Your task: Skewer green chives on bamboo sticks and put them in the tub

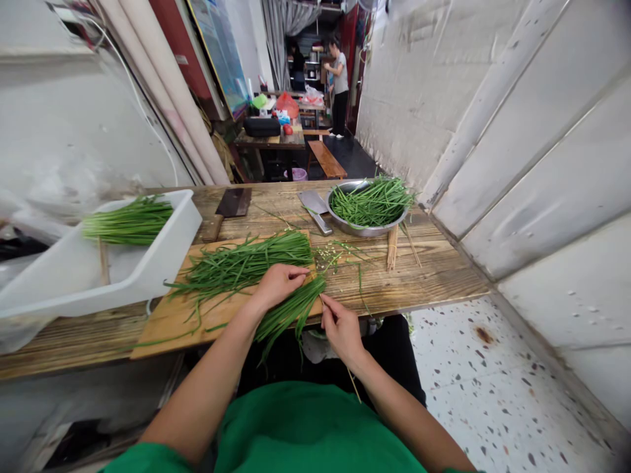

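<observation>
My left hand (282,286) is closed, its fingers and thumb pinched at the cut ends of a small bunch of garlic chives (288,312). That bunch hangs over the front edge of the wooden cutting board (165,328). In my right hand (342,330) is a thin wooden skewer (353,386), held between thumb and fingers. Its upper end meets the cut ends of the small bunch; whether it has pierced them I cannot tell. Behind my left hand a larger pile of garlic chives (256,259) lies across the board.
A white tray (142,282) at left holds skewered chives (131,222). Two cleavers, one dark (235,202) and one shiny (315,203), lie behind the board. At right stand a metal bowl (367,231) of chives and bundled skewers (392,249). People (339,82) are farther back.
</observation>
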A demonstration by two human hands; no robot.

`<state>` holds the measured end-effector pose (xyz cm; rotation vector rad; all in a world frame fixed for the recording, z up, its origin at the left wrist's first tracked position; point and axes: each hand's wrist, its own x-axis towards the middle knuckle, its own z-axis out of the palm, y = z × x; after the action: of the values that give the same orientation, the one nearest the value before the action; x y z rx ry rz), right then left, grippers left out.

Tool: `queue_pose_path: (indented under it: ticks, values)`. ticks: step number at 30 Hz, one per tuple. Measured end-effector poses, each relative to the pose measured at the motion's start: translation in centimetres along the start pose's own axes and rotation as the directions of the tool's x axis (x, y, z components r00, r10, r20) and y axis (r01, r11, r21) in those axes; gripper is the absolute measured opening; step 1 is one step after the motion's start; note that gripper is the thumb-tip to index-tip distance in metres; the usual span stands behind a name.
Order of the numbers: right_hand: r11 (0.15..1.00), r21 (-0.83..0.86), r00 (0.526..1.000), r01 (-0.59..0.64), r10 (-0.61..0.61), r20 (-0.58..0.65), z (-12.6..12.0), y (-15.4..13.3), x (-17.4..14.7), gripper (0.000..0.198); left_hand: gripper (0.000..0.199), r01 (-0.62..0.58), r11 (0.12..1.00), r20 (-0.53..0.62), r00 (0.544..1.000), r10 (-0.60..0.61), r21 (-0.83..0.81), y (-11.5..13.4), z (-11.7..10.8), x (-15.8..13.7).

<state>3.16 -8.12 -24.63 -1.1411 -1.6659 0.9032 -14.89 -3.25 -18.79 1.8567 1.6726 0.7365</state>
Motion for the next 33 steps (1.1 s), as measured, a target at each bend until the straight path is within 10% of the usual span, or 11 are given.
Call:
queue_pose_path:
  ticks: [15,20,25,33]
  values:
    - [1.000,0.021,1.000,-0.011,0.010,0.026,0.2,0.0,0.1,0.035,0.030,-0.105,0.989,0.162,0.983,0.087,0.103,1.2,-1.3,-0.6]
    - [0.964,-0.261,0.996,0.045,-0.024,0.082,-0.3,-1.2,1.0,0.033,0.032,-0.059,0.993,-0.016,0.998,0.061,0.097,2.6,-2.2,-1.3]
    - [0.713,-0.697,0.978,0.073,0.085,0.189,-0.9,-3.5,3.9,0.027,0.034,-0.026,0.996,-0.284,0.958,0.048,0.081,3.5,-1.1,-2.0]
    - [0.676,-0.717,0.962,0.171,0.043,0.269,-2.7,-3.7,5.2,0.019,0.027,-0.078,0.997,-0.246,0.966,0.077,0.008,3.9,1.9,-2.4]
